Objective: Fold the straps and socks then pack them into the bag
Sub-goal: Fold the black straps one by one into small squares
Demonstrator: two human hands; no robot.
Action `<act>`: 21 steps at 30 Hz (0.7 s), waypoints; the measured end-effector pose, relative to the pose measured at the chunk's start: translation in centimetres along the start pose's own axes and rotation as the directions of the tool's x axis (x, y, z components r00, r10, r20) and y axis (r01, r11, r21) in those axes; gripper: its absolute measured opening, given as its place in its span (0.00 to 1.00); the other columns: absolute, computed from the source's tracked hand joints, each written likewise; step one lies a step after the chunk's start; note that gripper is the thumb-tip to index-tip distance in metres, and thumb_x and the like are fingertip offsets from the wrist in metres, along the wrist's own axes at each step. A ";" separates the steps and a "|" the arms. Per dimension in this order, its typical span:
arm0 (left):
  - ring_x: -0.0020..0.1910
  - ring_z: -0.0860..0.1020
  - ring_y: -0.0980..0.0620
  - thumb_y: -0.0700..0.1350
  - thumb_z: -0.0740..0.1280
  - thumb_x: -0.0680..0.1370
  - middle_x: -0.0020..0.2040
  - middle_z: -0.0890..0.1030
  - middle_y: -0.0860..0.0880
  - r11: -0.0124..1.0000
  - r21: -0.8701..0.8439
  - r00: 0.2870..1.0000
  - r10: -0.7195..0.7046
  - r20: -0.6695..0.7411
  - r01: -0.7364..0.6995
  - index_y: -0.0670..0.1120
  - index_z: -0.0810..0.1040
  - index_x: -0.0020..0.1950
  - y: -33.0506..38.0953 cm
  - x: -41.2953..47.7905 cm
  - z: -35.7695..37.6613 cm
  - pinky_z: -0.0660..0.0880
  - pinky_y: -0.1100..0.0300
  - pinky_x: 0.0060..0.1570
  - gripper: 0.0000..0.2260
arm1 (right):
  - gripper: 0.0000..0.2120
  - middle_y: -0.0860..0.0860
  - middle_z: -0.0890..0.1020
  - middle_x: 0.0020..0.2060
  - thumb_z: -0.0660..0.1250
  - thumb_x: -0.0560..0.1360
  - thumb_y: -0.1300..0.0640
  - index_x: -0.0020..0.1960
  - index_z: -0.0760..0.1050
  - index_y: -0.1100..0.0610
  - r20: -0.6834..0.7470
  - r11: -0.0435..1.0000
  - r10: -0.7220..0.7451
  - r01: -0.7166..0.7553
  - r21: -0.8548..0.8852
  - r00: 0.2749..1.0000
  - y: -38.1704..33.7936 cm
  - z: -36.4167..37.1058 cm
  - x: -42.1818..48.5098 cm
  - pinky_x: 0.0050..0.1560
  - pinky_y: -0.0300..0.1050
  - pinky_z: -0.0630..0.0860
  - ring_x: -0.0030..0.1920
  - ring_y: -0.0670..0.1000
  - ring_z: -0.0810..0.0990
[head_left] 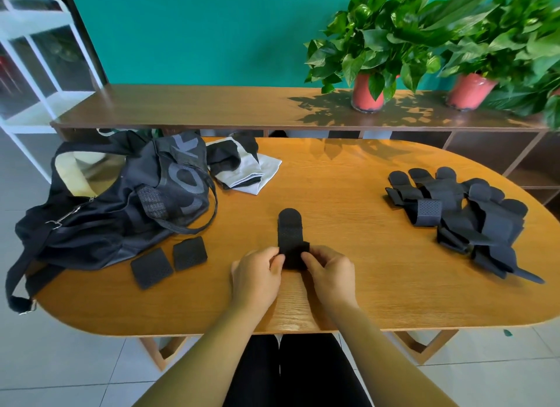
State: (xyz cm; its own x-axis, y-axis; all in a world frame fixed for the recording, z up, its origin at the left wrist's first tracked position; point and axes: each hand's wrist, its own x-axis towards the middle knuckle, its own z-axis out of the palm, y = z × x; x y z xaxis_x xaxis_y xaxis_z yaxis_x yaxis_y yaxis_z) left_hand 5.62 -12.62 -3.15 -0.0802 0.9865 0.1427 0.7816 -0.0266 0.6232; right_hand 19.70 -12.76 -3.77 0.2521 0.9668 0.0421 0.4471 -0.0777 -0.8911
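Note:
A black strap point(290, 229) lies lengthwise at the middle of the wooden table point(348, 285), its rounded end pointing away from me. My left hand point(257, 274) and my right hand point(328, 273) pinch its near end from either side, where it is folded over. Two folded black straps point(168, 261) lie side by side to the left of my hands. A pile of several unfolded black straps point(463, 215) is on the right of the table. The black bag point(115, 200) sits open at the left. Black, grey and white socks point(242, 164) lie behind it.
A long wooden shelf point(212, 109) runs behind the table, with two potted plants point(368, 91) in red pots at its right. A white rack point(36, 58) stands at the far left. The bag's shoulder strap point(21, 285) hangs over the table's left edge.

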 end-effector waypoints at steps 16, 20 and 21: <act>0.42 0.74 0.51 0.51 0.61 0.81 0.38 0.73 0.53 0.978 0.207 1.000 0.009 0.014 -0.011 0.50 0.74 0.40 0.3 1.3 0.8 0.66 0.59 0.43 0.11 | 0.11 0.53 0.81 0.43 0.65 0.76 0.50 0.51 0.81 0.57 -0.131 0.886 -0.129 0.055 -0.461 0.983 -0.3 2.2 0.7 0.38 0.44 0.71 0.53 0.54 0.72; 0.49 0.77 0.52 0.50 0.66 0.78 0.48 0.79 0.52 0.997 0.069 1.000 -0.016 -0.008 0.016 0.49 0.78 0.60 0.1 1.5 0.9 0.75 0.53 0.52 0.11 | 0.11 0.49 0.80 0.42 0.68 0.75 0.52 0.55 0.77 0.55 -0.182 0.908 -0.162 0.075 -0.413 0.970 -0.2 2.3 0.5 0.37 0.44 0.72 0.52 0.51 0.73; 0.51 0.77 0.52 0.49 0.67 0.78 0.51 0.79 0.52 0.999 0.039 1.000 0.004 -0.015 -0.004 0.49 0.77 0.63 -0.1 1.5 1.1 0.75 0.52 0.54 0.14 | 0.10 0.49 0.80 0.42 0.68 0.74 0.53 0.55 0.77 0.54 -0.184 0.903 -0.196 0.105 -0.416 0.963 -0.1 2.3 0.5 0.36 0.43 0.71 0.51 0.51 0.74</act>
State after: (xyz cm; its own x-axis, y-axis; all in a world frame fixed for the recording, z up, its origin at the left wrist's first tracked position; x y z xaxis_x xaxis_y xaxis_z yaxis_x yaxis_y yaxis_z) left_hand 6.04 -10.93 -3.83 -0.0862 0.9839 0.1568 0.8051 -0.0239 0.5926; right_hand 17.81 -11.75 -4.72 0.3128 0.9018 0.2981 0.7870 -0.0704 -0.6129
